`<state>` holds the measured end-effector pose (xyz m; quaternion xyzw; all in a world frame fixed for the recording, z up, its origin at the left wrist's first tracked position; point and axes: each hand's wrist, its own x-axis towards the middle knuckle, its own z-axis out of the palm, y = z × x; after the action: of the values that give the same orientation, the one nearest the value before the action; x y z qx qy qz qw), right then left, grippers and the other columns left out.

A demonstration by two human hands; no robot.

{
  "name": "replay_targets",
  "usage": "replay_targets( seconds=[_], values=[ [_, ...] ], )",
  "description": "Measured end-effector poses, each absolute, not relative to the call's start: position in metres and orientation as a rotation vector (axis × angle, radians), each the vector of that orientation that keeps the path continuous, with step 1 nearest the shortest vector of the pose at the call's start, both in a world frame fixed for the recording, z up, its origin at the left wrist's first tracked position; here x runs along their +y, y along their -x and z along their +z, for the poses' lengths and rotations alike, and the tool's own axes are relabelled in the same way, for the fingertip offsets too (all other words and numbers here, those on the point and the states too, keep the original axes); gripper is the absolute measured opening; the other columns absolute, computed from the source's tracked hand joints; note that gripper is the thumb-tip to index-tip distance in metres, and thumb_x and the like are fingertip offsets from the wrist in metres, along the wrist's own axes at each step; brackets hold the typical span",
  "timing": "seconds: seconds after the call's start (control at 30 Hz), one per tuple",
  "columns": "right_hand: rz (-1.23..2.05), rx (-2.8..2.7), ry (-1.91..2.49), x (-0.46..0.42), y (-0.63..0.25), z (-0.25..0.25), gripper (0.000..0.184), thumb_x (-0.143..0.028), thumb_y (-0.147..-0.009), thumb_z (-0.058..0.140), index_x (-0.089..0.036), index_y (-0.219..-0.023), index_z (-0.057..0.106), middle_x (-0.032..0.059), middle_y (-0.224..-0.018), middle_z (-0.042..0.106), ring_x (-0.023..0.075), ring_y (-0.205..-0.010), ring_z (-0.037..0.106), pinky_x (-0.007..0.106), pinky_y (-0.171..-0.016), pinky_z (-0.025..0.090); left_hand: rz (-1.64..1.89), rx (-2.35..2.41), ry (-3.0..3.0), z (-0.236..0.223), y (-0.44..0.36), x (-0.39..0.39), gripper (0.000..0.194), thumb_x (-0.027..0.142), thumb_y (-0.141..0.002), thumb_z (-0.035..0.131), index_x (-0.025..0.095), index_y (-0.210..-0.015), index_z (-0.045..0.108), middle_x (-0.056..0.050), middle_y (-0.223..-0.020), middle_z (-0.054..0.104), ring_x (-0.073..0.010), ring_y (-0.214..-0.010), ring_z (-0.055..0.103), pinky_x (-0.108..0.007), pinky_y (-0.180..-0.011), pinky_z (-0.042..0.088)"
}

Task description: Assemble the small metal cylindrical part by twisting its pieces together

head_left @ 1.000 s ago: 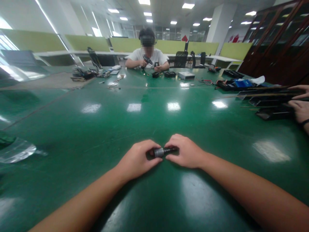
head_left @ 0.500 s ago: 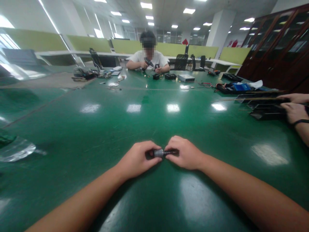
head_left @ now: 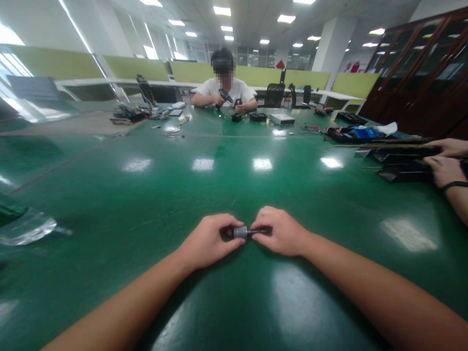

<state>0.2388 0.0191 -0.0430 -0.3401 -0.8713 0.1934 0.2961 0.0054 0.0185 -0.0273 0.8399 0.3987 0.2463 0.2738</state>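
Low in the middle of the view, a small grey cylinder (head_left: 240,232) with a dark end lies between the thumb and fingers of my left hand (head_left: 210,239). A thin dark rod (head_left: 255,232) runs from its right side into the pinched fingers of my right hand (head_left: 280,231). Both hands rest at the green tabletop (head_left: 234,190), fingertips close together but apart. The rod's far end is partly hidden by my right fingers, and the exact kind of the part cannot be made out.
Across the table a person (head_left: 224,92) in white holds a power drill (head_left: 224,95). Small black boxes (head_left: 258,116) and a grey box (head_left: 282,119) stand before them. At the right, another person's hands (head_left: 446,170) hold long black pieces (head_left: 404,171). Clear plastic (head_left: 31,229) lies left.
My hands and the grey cylinder stay almost in place; my right fingers shift very slightly on the rod. At the right, the other person's thin rods and black pieces have moved a little.
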Motion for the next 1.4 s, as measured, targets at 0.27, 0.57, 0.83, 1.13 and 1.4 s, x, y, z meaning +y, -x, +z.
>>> replay_targets(
  seconds=[0.27, 0.57, 0.83, 1.13, 1.4],
  values=[
    [0.482, -2.33, 0.894, 0.019, -0.24, -0.04, 0.011, -0.017, -0.079, 0.068, -0.017, -0.089, 0.074, 0.0054, -0.082, 0.069, 0.0186, -0.082, 0.059, 0.03, -0.075, 0.047, 0.652, 1.074, -2.274, -0.026, -0.005, 0.018, 0.019, 0.025, -0.078, 0.072, 0.019, -0.097, 0.072, -0.001, -0.085, 0.07, -0.0146, -0.074, 0.064, -0.024, -0.068, 0.049],
    [0.472, -2.35, 0.91, 0.019, -0.242, -0.04, 0.011, -0.018, -0.079, 0.068, -0.017, -0.088, 0.074, 0.0052, -0.081, 0.068, 0.0184, -0.081, 0.059, 0.03, -0.075, 0.047, 0.657, 1.078, -2.27, -0.025, -0.005, 0.018, 0.02, 0.025, -0.078, 0.072, 0.018, -0.097, 0.072, -0.002, -0.085, 0.07, -0.0148, -0.074, 0.064, -0.024, -0.069, 0.05],
    [0.479, -2.374, 0.964, 0.018, -0.244, -0.039, 0.009, -0.024, -0.08, 0.071, -0.018, -0.087, 0.072, 0.005, -0.082, 0.068, 0.0185, -0.082, 0.059, 0.03, -0.075, 0.046, 0.652, 1.073, -2.279, -0.025, -0.006, 0.018, 0.019, 0.024, -0.078, 0.071, 0.018, -0.096, 0.072, -0.003, -0.086, 0.07, -0.0159, -0.075, 0.064, -0.025, -0.07, 0.05],
    [0.45, -2.416, 1.007, 0.019, -0.247, -0.038, 0.009, -0.026, -0.08, 0.071, -0.019, -0.085, 0.073, 0.0042, -0.08, 0.068, 0.0183, -0.08, 0.059, 0.032, -0.076, 0.044, 0.64, 1.066, -2.289, -0.025, -0.005, 0.018, 0.019, 0.024, -0.079, 0.071, 0.018, -0.096, 0.072, -0.003, -0.086, 0.07, -0.0156, -0.075, 0.064, -0.024, -0.069, 0.05],
    [0.491, -2.421, 1.006, 0.02, -0.251, -0.035, 0.008, -0.025, -0.079, 0.072, -0.018, -0.084, 0.073, 0.0038, -0.078, 0.069, 0.0174, -0.079, 0.059, 0.031, -0.075, 0.044, 0.644, 1.059, -2.294, -0.025, -0.004, 0.018, 0.018, 0.025, -0.079, 0.071, 0.018, -0.096, 0.071, -0.003, -0.086, 0.071, -0.0156, -0.074, 0.065, -0.024, -0.069, 0.051]
  ],
)
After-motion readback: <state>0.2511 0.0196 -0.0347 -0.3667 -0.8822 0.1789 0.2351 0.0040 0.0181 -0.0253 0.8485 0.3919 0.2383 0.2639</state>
